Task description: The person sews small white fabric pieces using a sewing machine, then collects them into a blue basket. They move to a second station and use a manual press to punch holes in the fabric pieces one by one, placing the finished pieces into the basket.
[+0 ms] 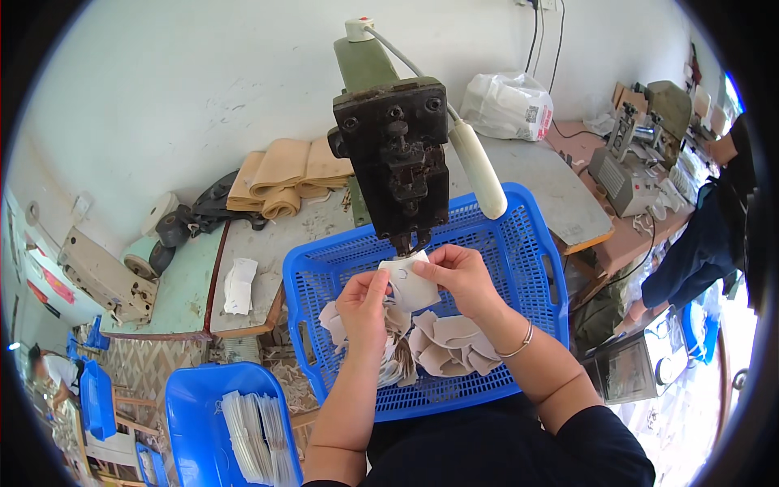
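Note:
My left hand and my right hand pinch a white curved cut piece between thumbs and fingers, one hand on each side. The piece has small dark marks on its face, and its upper edge is at the working tip of a dark green and black bench machine. Whether the tip touches it, I cannot tell. Below lies a blue mesh basket in front of the machine. More white and beige cut pieces are piled in it, partly hidden behind my left hand and the held piece.
A blue tub with stacked white strips stands lower left. On the worktable are folded tan sheets and a white bag. A white-handled lamp hangs beside the machine. Another person is at right.

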`<state>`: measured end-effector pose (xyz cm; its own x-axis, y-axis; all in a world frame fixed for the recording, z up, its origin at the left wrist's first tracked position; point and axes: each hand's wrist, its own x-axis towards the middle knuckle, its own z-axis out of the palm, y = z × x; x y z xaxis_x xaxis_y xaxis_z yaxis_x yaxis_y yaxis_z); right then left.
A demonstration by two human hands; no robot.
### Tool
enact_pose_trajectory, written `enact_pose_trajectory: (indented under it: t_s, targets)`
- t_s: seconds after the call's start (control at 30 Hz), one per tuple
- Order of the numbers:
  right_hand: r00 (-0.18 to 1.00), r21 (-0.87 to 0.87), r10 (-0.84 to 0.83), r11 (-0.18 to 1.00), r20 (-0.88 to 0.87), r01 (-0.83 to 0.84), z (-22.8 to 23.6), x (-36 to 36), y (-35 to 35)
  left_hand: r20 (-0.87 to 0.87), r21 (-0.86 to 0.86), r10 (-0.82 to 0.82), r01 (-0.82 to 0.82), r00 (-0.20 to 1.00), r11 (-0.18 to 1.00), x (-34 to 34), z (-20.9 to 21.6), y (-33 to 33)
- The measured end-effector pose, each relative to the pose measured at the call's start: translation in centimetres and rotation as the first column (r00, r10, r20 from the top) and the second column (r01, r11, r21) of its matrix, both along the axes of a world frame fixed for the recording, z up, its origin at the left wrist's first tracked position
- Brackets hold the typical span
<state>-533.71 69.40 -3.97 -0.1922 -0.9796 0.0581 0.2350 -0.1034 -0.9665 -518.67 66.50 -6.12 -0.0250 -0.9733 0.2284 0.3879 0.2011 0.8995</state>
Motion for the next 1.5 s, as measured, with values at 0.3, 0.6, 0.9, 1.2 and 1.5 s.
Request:
enact_pose_trajectory:
  t_s: [0.3,0.6,0.9,1.2,1.5]
  targets:
    - [0.994,-0.013,-0.041,0.999,-0.098,0.04,0.2,2.0,0.6,-0.079,-0.008,0.031,-0.032,0.996,0.999,0.9,-1.1,0.4]
    - [0.75,-0.56,-0.17,0.771,-0.639,-0.303,-3.2,1.5,1.7,0.463,-0.873,0.751,0.099,0.471,0.477,5.4,-2.8,2.7]
    - [0.727,-0.23,-0.059,0.963,-0.684,-0.138,-8.7,-0.2,1.0,0.601,-0.748,0.725,-0.083,0.336,0.659,10.3,-2.7,0.1]
    - [0.085,0.216,0.214,0.976,-0.973,0.019,-16.8,-5.1,3.1,0.804,-0.194,0.388,-0.417,0.451,0.888,27.6,0.4,-16.0]
    - [0.263,0.111,0.079,0.988,-0.962,0.107,-17.0,-6.1,2.4,0.706,-0.679,0.659,-0.515,-0.259,0.524,23.4,-2.9,-16.1]
